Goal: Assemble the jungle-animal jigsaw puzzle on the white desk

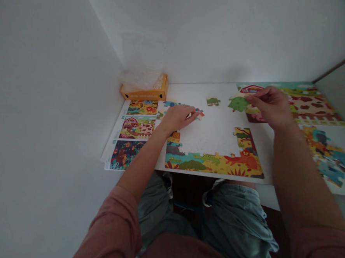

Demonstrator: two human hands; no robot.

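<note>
My right hand [272, 105] pinches a green, leafy-looking puzzle piece [237, 104], raised over the white table. My left hand [180, 117] is closed above the upper left of a partly assembled animal puzzle [212, 163]. At its fingertips a red and light-blue puzzle piece [200, 114] shows, partly covered by the fingers. The assembled pieces form a bottom strip with a lion and a crocodile, and short sides run upward from it. A loose puzzle piece with a green shape [213, 101] lies between my hands, farther back.
An orange box [147, 92] with clear plastic on it stands at the back left corner. Picture sheets [137, 127] lie along the left. To the right is a farm puzzle [314, 103] with a cow pattern, and nearer, a pile of loose pieces [332, 158]. Walls [213, 33] enclose the table.
</note>
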